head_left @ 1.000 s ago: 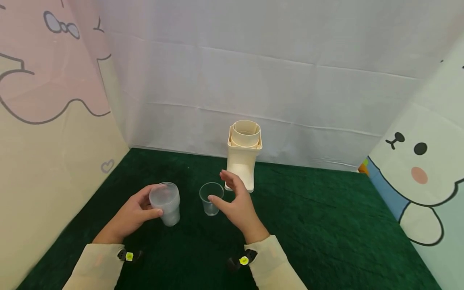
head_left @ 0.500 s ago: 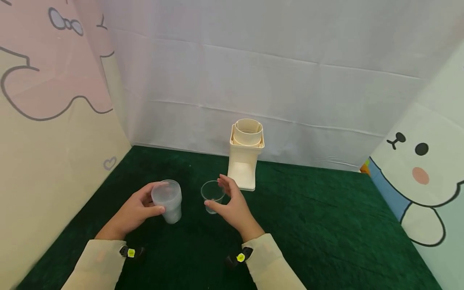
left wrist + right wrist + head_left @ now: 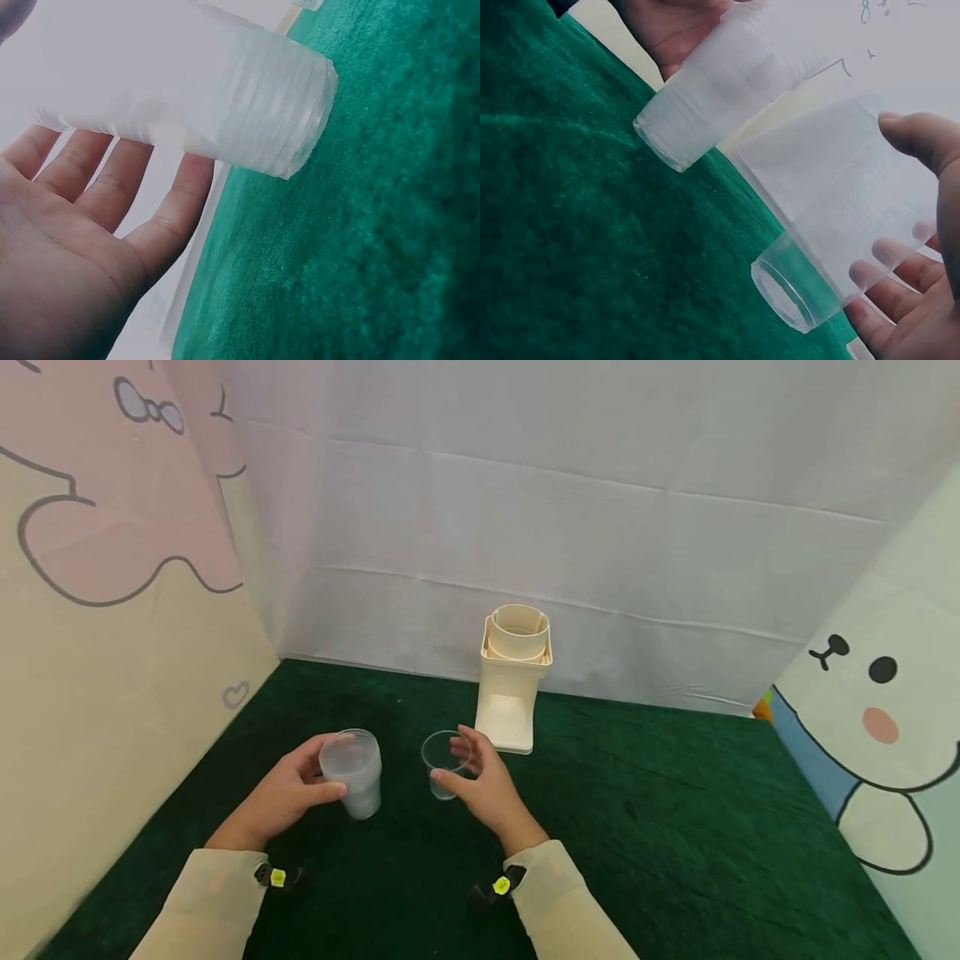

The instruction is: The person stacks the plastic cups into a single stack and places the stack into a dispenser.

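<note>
In the head view, my left hand (image 3: 281, 793) grips a stack of nested, frosted clear plastic cups (image 3: 358, 777), thumb on the near side and fingers behind. The left wrist view shows the fingertips (image 3: 196, 166) against the side of the stack (image 3: 277, 101), whose ridged bases face the green cloth. To its right is a single clear plastic cup (image 3: 444, 783), upright. My right hand (image 3: 491, 793) holds it, with the thumb in front and the fingers curved round the far side. In the right wrist view, the fingertips (image 3: 864, 274) lie along the wall of this cup (image 3: 810, 281).
A cream plastic holder (image 3: 507, 714) with a round ring (image 3: 519, 631) at its top stands behind the single cup, near the white back curtain (image 3: 570, 502). Dark green cloth (image 3: 675, 827) covers the table. Printed cartoon curtains hang at both sides.
My right hand has moved slightly left and its fingers and thumb have come round the single cup. The left hand keeps its grip on the stack, and the head view has shifted a little.
</note>
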`<state>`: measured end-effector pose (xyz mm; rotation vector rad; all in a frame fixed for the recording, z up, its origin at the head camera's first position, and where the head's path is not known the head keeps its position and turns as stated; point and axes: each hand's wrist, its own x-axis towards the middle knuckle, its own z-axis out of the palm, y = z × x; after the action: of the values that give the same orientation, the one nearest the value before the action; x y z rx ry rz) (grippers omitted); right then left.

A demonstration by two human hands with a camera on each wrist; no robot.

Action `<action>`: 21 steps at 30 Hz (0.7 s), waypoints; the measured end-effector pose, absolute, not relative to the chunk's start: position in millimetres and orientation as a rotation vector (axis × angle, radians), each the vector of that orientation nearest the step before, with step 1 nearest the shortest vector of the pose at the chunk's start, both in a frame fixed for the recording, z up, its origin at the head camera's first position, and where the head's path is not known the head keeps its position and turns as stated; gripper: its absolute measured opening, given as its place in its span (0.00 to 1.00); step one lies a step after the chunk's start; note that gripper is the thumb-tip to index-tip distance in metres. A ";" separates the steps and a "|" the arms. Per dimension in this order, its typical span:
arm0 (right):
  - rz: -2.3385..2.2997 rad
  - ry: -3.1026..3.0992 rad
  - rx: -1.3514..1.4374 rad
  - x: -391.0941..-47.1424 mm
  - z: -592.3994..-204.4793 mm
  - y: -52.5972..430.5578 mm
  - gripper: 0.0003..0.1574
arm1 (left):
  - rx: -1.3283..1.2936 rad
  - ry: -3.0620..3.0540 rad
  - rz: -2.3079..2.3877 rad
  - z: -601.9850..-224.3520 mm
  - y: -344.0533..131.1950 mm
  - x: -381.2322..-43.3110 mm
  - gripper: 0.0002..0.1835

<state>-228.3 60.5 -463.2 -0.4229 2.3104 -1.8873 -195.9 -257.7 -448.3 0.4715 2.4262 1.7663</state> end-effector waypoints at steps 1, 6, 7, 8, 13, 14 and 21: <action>-1.900 2.301 -0.426 -228.5 -463.5 60.4 0.49 | 0.471 2.426 1.767 -448.2 -257.6 -196.1 0.33; -1.948 2.258 -0.412 -229.7 -462.9 58.4 0.45 | 0.461 2.424 1.766 -447.1 -257.4 -196.1 0.33; -1.949 2.255 -0.408 -229.8 -462.3 57.9 0.45 | 0.461 2.421 1.766 -447.0 -257.4 -196.1 0.33; -1.947 2.254 -0.404 -229.9 -461.5 57.2 0.45 | 0.460 2.420 1.766 -446.9 -257.5 -196.0 0.33; -1.913 2.255 -0.390 -228.2 -453.1 55.0 0.47 | 0.457 2.418 1.768 -447.8 -258.6 -195.7 0.33; -1.905 2.253 -0.391 -227.0 -449.9 55.0 0.47 | 0.456 2.420 1.767 -448.1 -258.8 -195.7 0.33; -1.897 2.250 -0.406 -208.3 -415.9 57.1 0.45 | 0.466 2.424 1.764 -449.3 -258.4 -195.9 0.33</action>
<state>-208.3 57.1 -415.9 -0.4058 2.2504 -1.8967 -195.9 -258.4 -449.3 0.4655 2.4243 1.7637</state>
